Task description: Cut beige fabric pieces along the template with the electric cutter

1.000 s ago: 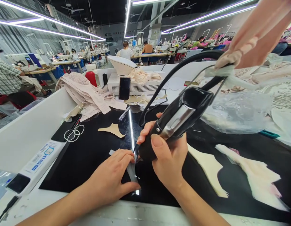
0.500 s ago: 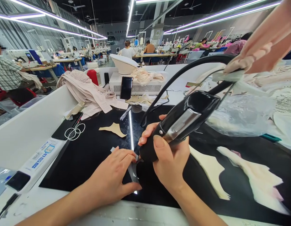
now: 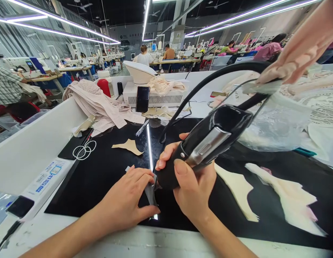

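My right hand (image 3: 195,191) is wrapped round a black corded electric hand tool (image 3: 206,139) with a silver lever. The tool leans with its lower end down toward the black mat (image 3: 88,190); its working tip is hidden behind my fingers. To the left, my left hand (image 3: 123,200) lies flat with fingers stretched, pressing a thin grey translucent piece (image 3: 150,195) on the mat. The edge of that piece is close beside the tool's lower end; whether they touch I cannot tell.
A tan cut piece (image 3: 130,146) lies ahead, and cream pieces (image 3: 240,190) lie to the right. Behind stand a phone (image 3: 142,99), a fabric heap (image 3: 102,104) and a red thread cone (image 3: 103,87). A black cable (image 3: 209,73) arches overhead from a tied pink cloth (image 3: 292,64).
The tool and my right hand have shifted very slightly left and down. My left hand stays on the grey piece. The whole view has moved a little.
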### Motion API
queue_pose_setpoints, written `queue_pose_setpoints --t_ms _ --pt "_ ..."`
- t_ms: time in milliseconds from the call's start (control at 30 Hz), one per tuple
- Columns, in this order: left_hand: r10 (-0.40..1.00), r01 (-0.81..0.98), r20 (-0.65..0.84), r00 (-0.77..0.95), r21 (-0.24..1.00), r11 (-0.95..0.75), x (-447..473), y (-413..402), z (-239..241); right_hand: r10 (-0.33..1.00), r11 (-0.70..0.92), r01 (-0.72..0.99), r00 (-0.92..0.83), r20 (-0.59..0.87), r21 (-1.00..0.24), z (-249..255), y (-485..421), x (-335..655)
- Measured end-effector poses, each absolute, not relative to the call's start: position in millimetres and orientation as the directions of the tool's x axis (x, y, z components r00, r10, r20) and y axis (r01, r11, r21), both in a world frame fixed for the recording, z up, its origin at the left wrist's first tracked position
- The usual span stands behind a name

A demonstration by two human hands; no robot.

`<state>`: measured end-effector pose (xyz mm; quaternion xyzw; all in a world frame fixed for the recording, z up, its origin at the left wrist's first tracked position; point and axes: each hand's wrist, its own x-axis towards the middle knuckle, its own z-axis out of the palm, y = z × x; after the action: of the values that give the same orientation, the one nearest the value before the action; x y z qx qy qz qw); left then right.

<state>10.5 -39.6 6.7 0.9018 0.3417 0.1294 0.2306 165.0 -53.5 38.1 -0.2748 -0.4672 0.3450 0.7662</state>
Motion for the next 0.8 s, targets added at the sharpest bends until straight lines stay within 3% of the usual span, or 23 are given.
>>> queue_pose_setpoints --t_ms 800 --pt "0.652 0.548 0.060 0.756 0.488 -0.680 6.2 -35.3 7.0 0.817 0.568 -0.275 0.304 0.490 -0.776 38.0 -67.5 165.5"
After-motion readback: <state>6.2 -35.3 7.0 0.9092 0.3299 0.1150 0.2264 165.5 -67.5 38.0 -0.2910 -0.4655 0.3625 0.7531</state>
